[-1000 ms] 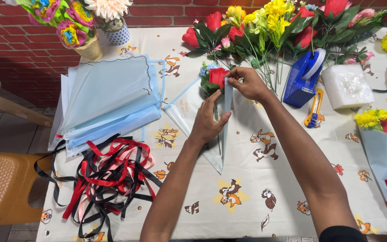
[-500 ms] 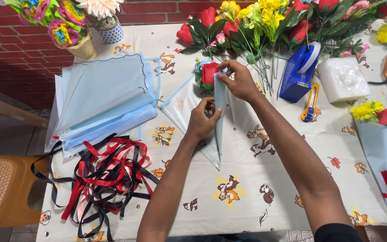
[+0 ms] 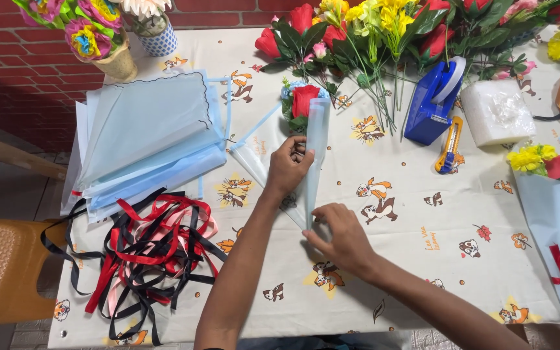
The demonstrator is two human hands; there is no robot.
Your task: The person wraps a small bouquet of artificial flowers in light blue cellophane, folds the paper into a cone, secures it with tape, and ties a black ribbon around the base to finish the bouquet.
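A red rose with small blue flowers [image 3: 304,100] lies on the table inside a pale blue wrapping sheet [image 3: 314,149] rolled into a narrow cone. My left hand [image 3: 288,167] clasps the middle of the cone from the left. My right hand [image 3: 339,238] pinches the cone's pointed lower tip against the tablecloth. The cone's open end surrounds the flower stems below the rose head.
A stack of blue wrapping sheets [image 3: 144,139] and a tangle of red, black and pink ribbons [image 3: 144,249] lie left. Loose flowers [image 3: 371,32], a blue tape dispenser [image 3: 434,100], a yellow cutter [image 3: 449,146], a white block [image 3: 500,111] and a finished bouquet [image 3: 555,194] are right.
My right hand has come down from the rose end of the cone to its pointed lower tip. My left hand has slid up and now clasps the cone's middle.
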